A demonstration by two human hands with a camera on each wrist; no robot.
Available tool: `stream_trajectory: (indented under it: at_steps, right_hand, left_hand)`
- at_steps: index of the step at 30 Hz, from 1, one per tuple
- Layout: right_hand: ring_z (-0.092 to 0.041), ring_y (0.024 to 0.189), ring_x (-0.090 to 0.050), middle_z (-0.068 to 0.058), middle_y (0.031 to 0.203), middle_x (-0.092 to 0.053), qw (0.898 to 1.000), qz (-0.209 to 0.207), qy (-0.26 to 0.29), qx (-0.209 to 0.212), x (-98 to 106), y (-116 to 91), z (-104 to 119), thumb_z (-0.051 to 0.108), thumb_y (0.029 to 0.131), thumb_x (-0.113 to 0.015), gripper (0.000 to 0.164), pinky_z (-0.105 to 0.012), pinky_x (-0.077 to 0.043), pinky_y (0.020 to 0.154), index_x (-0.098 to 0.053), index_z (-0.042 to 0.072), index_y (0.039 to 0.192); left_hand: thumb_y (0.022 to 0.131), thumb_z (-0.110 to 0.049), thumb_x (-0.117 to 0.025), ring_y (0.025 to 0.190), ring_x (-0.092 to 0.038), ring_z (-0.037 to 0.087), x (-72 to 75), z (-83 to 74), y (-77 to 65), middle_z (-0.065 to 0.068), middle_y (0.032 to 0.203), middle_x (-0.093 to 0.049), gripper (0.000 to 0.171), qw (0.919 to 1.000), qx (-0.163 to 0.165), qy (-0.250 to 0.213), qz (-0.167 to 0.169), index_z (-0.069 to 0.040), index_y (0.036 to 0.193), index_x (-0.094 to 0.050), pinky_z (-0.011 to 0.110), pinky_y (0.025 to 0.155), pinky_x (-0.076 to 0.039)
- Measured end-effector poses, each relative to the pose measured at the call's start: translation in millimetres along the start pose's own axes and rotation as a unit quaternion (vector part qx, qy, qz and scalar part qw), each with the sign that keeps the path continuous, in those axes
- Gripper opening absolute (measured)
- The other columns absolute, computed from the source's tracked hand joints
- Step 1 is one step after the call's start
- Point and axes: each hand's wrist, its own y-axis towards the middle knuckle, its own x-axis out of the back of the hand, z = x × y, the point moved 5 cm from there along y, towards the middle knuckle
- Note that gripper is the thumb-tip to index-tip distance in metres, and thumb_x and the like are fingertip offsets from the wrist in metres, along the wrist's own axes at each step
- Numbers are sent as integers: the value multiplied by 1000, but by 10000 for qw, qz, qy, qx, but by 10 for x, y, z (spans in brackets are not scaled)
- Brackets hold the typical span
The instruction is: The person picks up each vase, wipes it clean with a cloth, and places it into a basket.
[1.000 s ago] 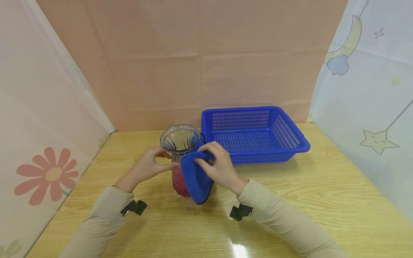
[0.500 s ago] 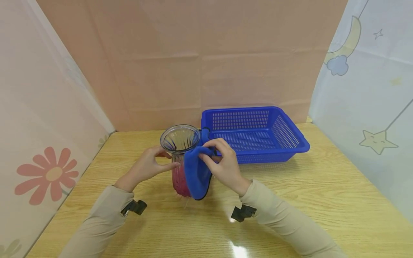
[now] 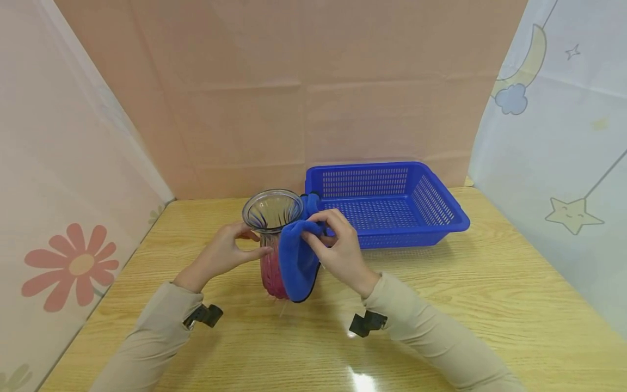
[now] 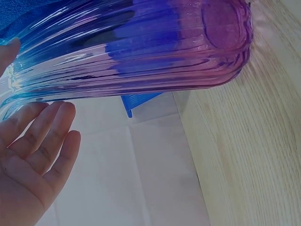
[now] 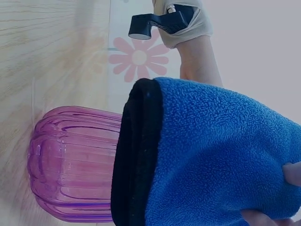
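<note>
A ribbed glass vase, clear and bluish at its flared rim and pink towards the base, stands upright on the table. My left hand holds its neck from the left, thumb on the near side and fingers on the far side. In the left wrist view, the fingers lie along the edge of the glass. A blue terry cloth with a black border hangs against the vase's right side. My right hand pinches the cloth near its upper edge, just below the vase rim. The cloth hides part of the glass in the right wrist view.
Behind and to the right of the vase, a blue slotted plastic basket sits on the wood-grain table. Its near left corner is close to the cloth. A plain peach sheet backs the table, with patterned sheets on both sides.
My right hand and the cloth have moved slightly right and up along the vase's side, mostly in the first half second. My left hand and the vase have stayed in place.
</note>
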Motion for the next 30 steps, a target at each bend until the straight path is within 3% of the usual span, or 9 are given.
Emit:
stream_trajectory:
  at_steps: [15, 22, 30]
  right_hand:
    - [-20, 92, -56, -11, 98, -56, 9986, 385, -362, 6, -105, -39, -105, 6, 84, -67, 18, -26, -59, 74, -60, 5, 101]
    - [-21, 95, -58, -10, 99, -57, 9956, 497, -789, -129, -135, -72, -168, 9, 83, -69, 18, -27, -59, 72, -62, 7, 99]
    - [-22, 97, -57, -8, 100, -57, 9910, 705, -1103, -292, -159, -134, -237, 10, 84, -69, 15, -28, -59, 73, -62, 9, 98]
  left_hand:
    - [79, -31, -74, 96, -64, 25, -7, 23, -9, 7, 103, -68, 44, 10000, 47, 51, 1, -11, 116, -62, 47, 89, -52]
    - [85, -30, -67, 98, -64, 28, -7, 13, -8, 7, 100, -70, 37, 10000, 27, 32, -31, -10, 115, -62, 50, 90, -51]
    - [85, -39, -67, 100, -62, 24, -52, -30, -3, 5, 112, -65, 57, 9999, 129, -62, -24, -17, 134, -47, 49, 90, -51]
